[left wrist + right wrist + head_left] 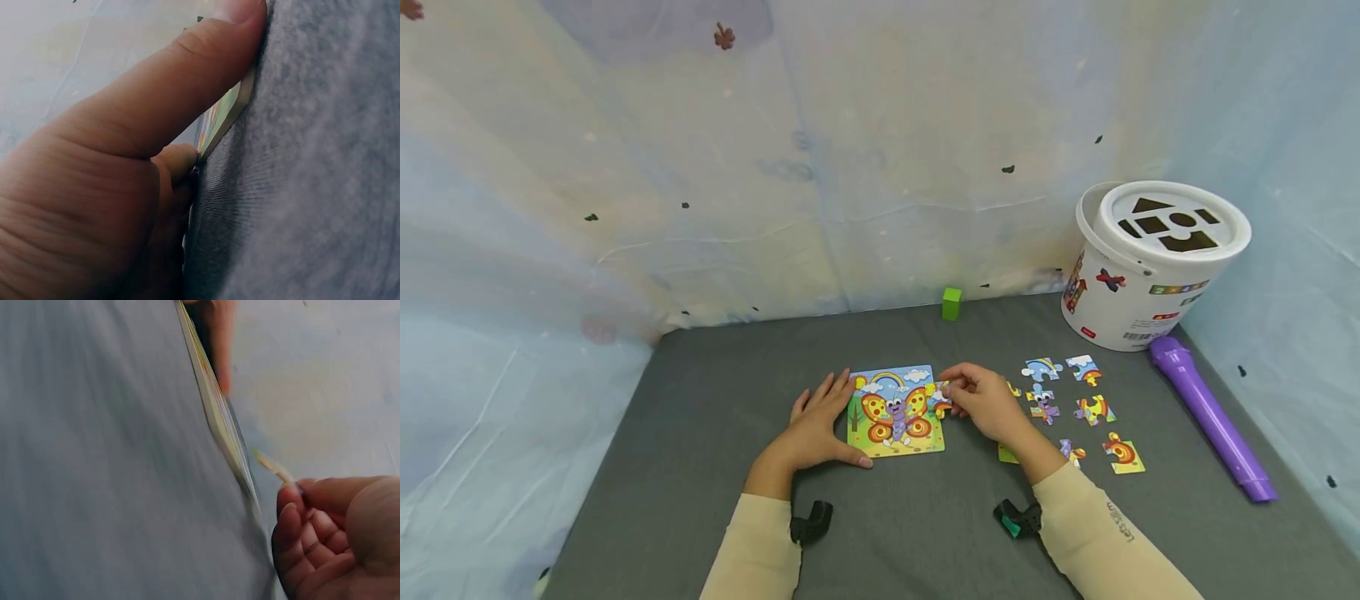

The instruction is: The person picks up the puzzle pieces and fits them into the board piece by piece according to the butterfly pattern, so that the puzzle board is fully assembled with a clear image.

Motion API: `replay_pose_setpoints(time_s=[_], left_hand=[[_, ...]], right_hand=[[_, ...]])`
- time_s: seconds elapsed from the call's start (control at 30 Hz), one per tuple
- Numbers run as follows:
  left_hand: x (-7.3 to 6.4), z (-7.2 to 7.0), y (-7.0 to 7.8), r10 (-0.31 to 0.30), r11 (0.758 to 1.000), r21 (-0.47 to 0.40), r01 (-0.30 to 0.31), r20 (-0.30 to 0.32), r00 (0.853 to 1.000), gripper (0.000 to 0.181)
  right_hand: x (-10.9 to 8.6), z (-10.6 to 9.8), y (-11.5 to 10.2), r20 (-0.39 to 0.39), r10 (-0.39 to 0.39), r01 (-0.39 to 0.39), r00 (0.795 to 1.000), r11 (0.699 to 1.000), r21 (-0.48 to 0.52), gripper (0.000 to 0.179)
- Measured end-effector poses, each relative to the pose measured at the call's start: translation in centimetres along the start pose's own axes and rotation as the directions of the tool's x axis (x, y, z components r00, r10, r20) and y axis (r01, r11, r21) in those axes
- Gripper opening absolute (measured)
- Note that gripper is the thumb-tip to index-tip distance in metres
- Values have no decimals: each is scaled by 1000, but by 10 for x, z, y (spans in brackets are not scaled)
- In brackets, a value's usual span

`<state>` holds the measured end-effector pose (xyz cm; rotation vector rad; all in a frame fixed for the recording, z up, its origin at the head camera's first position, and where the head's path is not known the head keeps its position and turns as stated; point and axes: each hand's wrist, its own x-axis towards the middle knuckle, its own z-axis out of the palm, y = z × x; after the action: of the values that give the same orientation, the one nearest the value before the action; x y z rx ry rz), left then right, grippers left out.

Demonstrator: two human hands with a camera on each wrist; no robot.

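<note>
A square butterfly puzzle board [896, 414] lies on the grey cloth. My left hand [812, 429] rests along its left side, fingers spread and fairly straight, with the thumb near the bottom left corner. In the left wrist view that thumb [181, 81] lies across the board's edge [226, 115]. My right hand [988, 404] pinches a puzzle piece [938, 398] between thumb and fingers, overlapping the board's right edge in the head view. The right wrist view has the pinched piece [273, 466] tilted and raised, apart from the side of the board [215, 419].
Several loose puzzle pieces [1095, 410] lie to the right, some partly hidden by my right hand and forearm. A green block [951, 304] stands at the back. A white bucket [1138, 287] with a shape-cutout lid and a purple tube [1213, 421] occupy the right side.
</note>
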<state>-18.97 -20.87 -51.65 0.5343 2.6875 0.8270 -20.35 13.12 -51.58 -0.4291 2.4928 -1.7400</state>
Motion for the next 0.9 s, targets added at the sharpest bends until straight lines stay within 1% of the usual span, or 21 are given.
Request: replay_pose_setpoints(time_s=[0.13, 0.2, 0.27, 0.33, 0.4, 0.43, 0.47, 0.53, 0.57, 0.63, 0.67, 0.7, 0.77, 0.8, 0.9], left_hand=[[0, -1, 1, -10, 1000, 6, 10, 6, 1000, 143], [0, -1, 1, -13, 1000, 10, 13, 5, 1000, 143], [0, -1, 1, -14, 1000, 16, 14, 6, 1000, 142], [0, -1, 0, -12, 1000, 16, 12, 8, 1000, 142], [0, -1, 1, -10, 1000, 15, 9, 8, 1000, 141], [0, -1, 1, -8, 1000, 15, 8, 6, 1000, 141], [0, -1, 1, -6, 1000, 12, 6, 3, 1000, 141], [-1, -2, 2, -5, 1000, 9, 5, 1, 1000, 141], [-1, -3, 3, -4, 1000, 9, 4, 1, 1000, 141], [-1, -3, 3, -1, 1000, 8, 1, 1, 1000, 141], [-1, -2, 3, 2, 1000, 7, -2, 1, 1000, 141], [-1, -1, 2, 5, 1000, 8, -5, -2, 1000, 141], [0, 0, 1, 5, 1000, 13, -5, -2, 1000, 141], [0, 1, 1, 5, 1000, 13, -5, -3, 1000, 141], [0, 1, 0, 0, 1000, 19, 0, -2, 1000, 141]], right_hand=[[2, 24, -6, 30, 13, -15, 999, 999, 37, 18], [4, 34, -7, 46, 15, -18, 999, 998, 63, 23], [4, 41, -7, 48, 17, -20, 999, 998, 64, 28], [3, 45, -7, 34, -7, 6, 999, 1000, 11, 32], [1, 45, -9, 34, -59, 62, 998, 993, -98, 33], [-1, 45, -10, 50, -96, 103, 994, 981, -162, 33], [-2, 44, -12, 81, -135, 150, 988, 962, -229, 34], [-5, 43, -17, 183, -202, 256, 962, 901, -350, 38], [-7, 43, -19, 246, -214, 300, 945, 868, -396, 42], [-10, 43, -22, 354, -208, 366, 912, 802, -472, 49], [-12, 43, -23, 391, -192, 383, 900, 775, -502, 52], [-13, 44, -24, 416, -174, 393, 892, 755, -525, 54], [-15, 45, -26, 438, -137, 388, 889, 732, -559, 59], [-15, 46, -26, 441, -125, 383, 889, 730, -566, 61], [-14, 51, -27, 441, -96, 361, 893, 738, -570, 65]])
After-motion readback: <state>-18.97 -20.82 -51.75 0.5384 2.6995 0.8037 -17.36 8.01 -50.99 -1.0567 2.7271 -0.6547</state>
